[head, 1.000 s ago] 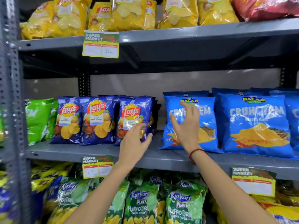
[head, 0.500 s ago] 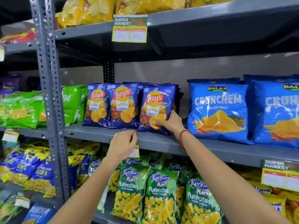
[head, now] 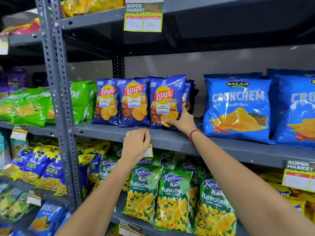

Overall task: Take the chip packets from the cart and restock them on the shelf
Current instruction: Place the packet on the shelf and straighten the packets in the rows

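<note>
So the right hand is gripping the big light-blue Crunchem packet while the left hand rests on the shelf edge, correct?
Not quite. In the head view the right hand grips the rightmost dark-blue Lay's packet, not the Crunchem packet. The left hand is at the shelf edge, as you said.

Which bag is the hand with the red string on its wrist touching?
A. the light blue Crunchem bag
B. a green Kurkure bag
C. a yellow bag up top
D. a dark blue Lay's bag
D: the right hand, with the red thread at its wrist, is pressed against the lower corner of the rightmost Lay's bag on the middle shelf.
</note>
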Demonstrator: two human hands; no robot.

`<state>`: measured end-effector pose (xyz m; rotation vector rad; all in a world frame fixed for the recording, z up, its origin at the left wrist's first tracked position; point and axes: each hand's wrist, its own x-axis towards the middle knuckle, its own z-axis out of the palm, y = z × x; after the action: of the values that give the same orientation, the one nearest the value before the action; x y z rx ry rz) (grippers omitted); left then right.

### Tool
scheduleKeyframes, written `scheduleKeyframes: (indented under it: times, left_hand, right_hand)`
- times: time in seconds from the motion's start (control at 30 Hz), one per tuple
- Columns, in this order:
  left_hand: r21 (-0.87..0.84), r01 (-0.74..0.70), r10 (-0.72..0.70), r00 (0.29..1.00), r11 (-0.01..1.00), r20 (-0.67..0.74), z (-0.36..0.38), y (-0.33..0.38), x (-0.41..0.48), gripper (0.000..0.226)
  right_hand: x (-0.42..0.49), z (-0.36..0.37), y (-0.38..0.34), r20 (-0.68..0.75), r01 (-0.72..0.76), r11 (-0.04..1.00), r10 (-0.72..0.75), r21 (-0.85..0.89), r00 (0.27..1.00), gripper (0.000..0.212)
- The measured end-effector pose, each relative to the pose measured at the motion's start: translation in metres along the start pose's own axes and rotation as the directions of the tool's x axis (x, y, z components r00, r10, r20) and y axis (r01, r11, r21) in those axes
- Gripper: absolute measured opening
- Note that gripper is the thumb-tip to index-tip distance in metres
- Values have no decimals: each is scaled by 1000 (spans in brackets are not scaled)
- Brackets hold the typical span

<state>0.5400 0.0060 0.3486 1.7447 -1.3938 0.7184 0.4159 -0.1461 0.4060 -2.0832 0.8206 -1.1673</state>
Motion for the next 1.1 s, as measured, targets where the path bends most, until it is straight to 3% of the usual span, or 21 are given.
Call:
scheduleKeyframes:
  times: [0.13,0.43,0.6,0.83,0.9,0.97,1.03,1.1]
  left_hand:
    - [12,-11,11,1000,1000,-18,3,-1,0,53]
    - [-1,9,-9,998,1000,-67,10,-5,3,54]
    - [-93,69,-82,988,993,-132,15,13,10,36]
    - [-344,-61,3,986,937,-166,28,91,44,33]
    - [-447,-72,19,992,892,-121,38,111,54,30]
    - [-568,10,-18,1000,823,-8,51,129,67,33]
    - [-688,209,-107,976,695,189,64,142,81,46]
    - [-734,468,-200,882,492,427,74,153,98,62]
  right_hand:
    - [-5,-2,1,35,-25,1000,25,8,999,83]
    - [-33,-34,-10,-266,203,973,-226,-113,937,57]
    - [-47,-84,-14,-420,267,961,-272,-71,866,34]
    - [-55,-159,16,-651,118,978,-204,-174,731,35]
    - [-58,-172,28,-688,47,979,-172,-197,705,42]
    - [-60,-182,39,-679,-4,980,-134,-198,722,52]
    - [-60,-188,51,-644,-37,986,-76,-160,761,62]
    - [-57,-194,61,-589,-71,996,23,-58,808,75]
